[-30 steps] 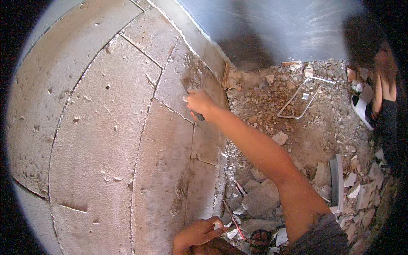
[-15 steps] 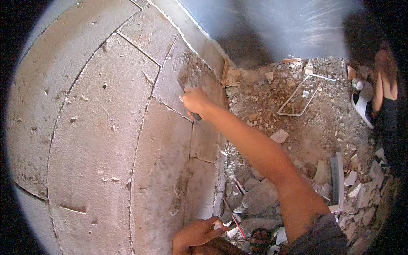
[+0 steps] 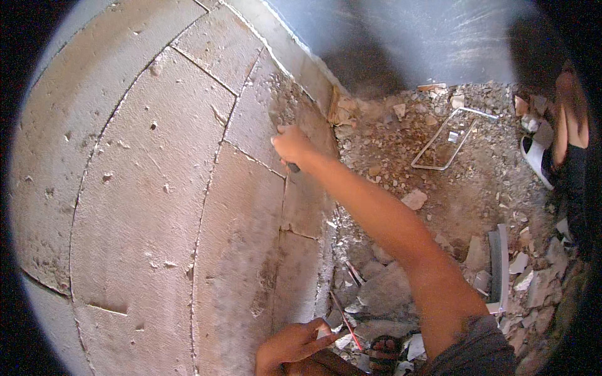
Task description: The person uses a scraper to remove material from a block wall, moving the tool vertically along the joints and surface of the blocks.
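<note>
My right hand (image 3: 293, 147) is closed round the dark handle of a scraper (image 3: 293, 167), whose end pokes out below the fist. The blade side points up at the wall and is mostly lost against it. The fist is close to a rough, darker patch (image 3: 285, 103) on the block wall (image 3: 144, 188), near the corner. Low in the picture, my left hand (image 3: 298, 343) hangs bent at the wrist, thumb and fingers apart, with no tool seen in it. Its far fingers are partly hidden.
Rubble (image 3: 389, 276) covers the floor right of the wall. A bent metal frame (image 3: 429, 168) and a curved grey strip (image 3: 500, 269) lie there, with a thin red rod (image 3: 351, 332) nearer. Another person's foot in a white sandal (image 3: 535, 160) is at the right. A dark panel (image 3: 414, 44) stands behind.
My right hand has moved slightly right with the scraper, and the blade shows less than before. My left hand stays almost in place.
</note>
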{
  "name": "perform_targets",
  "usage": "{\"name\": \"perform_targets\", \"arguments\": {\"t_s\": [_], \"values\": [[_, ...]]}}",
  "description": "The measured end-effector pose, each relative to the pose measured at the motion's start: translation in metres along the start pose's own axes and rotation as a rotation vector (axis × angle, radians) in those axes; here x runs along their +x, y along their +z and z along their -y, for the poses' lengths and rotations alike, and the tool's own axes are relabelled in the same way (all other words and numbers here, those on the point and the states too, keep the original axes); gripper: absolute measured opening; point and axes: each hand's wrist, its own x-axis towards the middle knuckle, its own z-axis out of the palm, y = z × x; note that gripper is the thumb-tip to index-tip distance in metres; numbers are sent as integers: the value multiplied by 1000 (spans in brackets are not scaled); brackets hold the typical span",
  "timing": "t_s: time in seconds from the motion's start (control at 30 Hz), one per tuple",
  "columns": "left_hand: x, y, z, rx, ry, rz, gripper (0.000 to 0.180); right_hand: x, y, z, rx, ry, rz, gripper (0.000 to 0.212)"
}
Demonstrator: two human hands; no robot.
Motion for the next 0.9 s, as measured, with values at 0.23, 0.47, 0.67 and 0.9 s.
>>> {"name": "perform_targets", "arguments": {"t_s": [0.23, 0.47, 0.67, 0.9], "values": [[-9, -6, -1, -34, 27, -39, 42, -26, -1, 27, 158, 69, 146, 26], [0, 0, 3, -52, 20, 5, 43, -10, -17, 19, 281, 176, 126, 45], [1, 11, 14, -63, 183, -99, 42, -15, -14, 31, 199, 121, 131, 21], [-2, -1, -4, 54, -55, -26, 34, -5, -9, 21, 149, 47, 98, 18]]}}
